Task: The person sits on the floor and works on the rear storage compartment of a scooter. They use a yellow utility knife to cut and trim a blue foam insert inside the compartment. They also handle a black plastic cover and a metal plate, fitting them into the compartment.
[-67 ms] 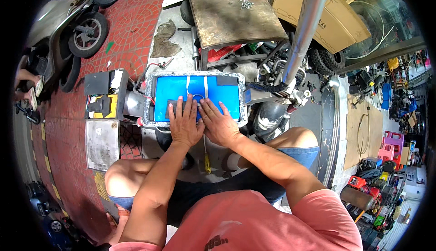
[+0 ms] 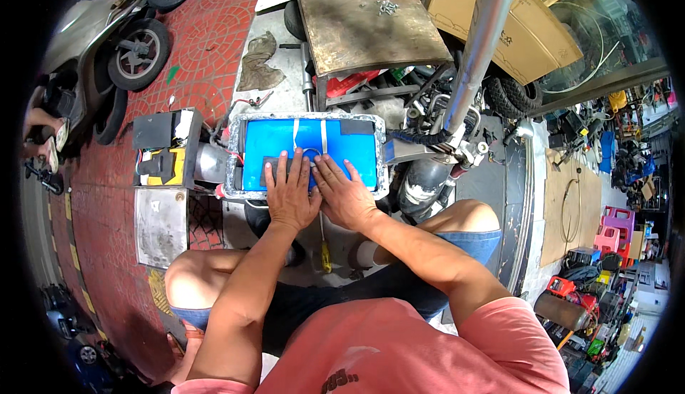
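A blue-wrapped battery pack (image 2: 267, 137) fills a worn, pale-rimmed tray (image 2: 233, 159) in front of me. Two whitish straps (image 2: 323, 136) cross its top, and dark foam pads (image 2: 357, 127) are stuck on it at the far right and under my left fingers. My left hand (image 2: 289, 193) lies flat on the near part of the pack, fingers spread. Beside it my right hand (image 2: 344, 191) also rests on the blue surface with fingers stretched out; the thumbs almost meet. A thin loop of wire or strap shows just beyond the fingertips. Red wires (image 2: 235, 155) come out at the pack's left edge.
A screwdriver with a yellow handle (image 2: 326, 258) is between my legs. To the left stands an open case (image 2: 187, 137) with a yellow block inside. Beyond the tray is a worn metal table (image 2: 357, 30) with small screws; a metal tube (image 2: 485, 44) rises on the right.
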Demonstrator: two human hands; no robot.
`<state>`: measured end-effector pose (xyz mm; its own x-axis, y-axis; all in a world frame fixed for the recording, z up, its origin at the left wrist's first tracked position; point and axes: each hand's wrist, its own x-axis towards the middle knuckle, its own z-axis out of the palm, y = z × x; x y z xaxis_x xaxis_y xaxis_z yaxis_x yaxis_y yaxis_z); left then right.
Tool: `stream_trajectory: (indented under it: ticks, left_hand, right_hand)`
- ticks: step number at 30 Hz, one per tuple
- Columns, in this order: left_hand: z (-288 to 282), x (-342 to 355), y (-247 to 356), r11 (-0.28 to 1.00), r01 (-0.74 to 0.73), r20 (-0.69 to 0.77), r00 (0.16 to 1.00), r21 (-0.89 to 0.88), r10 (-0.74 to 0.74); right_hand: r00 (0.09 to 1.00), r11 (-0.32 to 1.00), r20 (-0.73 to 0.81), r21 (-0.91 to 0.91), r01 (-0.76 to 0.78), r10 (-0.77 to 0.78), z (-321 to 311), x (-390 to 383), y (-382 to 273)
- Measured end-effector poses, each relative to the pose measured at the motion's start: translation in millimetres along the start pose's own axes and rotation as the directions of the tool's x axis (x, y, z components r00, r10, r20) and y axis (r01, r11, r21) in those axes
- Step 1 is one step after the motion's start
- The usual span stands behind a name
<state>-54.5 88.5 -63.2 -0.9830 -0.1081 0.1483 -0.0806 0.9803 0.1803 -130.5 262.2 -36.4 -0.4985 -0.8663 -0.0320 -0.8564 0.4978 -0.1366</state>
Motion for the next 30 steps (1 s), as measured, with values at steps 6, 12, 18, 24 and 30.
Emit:
stream_trajectory:
  ticks: [6,12,18,24,30]
  left_hand:
    - [-13,4,4,0.999,0.042,0.093,0.995,-0.01,-0.04]
    - [-14,1,3,0.997,0.03,0.027,0.999,-0.07,-0.028]
    - [-13,0,2,0.997,0.025,0.009,1.0,-0.078,-0.025]
    - [-10,-1,2,0.997,0.028,-0.002,1.0,-0.077,-0.028]
    - [-11,0,1,0.998,0.029,0.023,0.999,-0.056,-0.028]
  right_hand:
    - [0.999,0.999,0.039,0.028,-0.02,0.019,-6,1,-3]
    - [1.0,0.999,0.025,0.037,-0.011,0.01,-5,1,-4]
    - [1.0,0.999,0.003,0.048,-0.006,0.006,-4,2,-5]
    - [1.0,0.999,-0.023,0.048,0.009,-0.008,-7,2,-4]
    - [0.999,0.999,-0.035,0.042,0.008,-0.006,-4,2,-4]
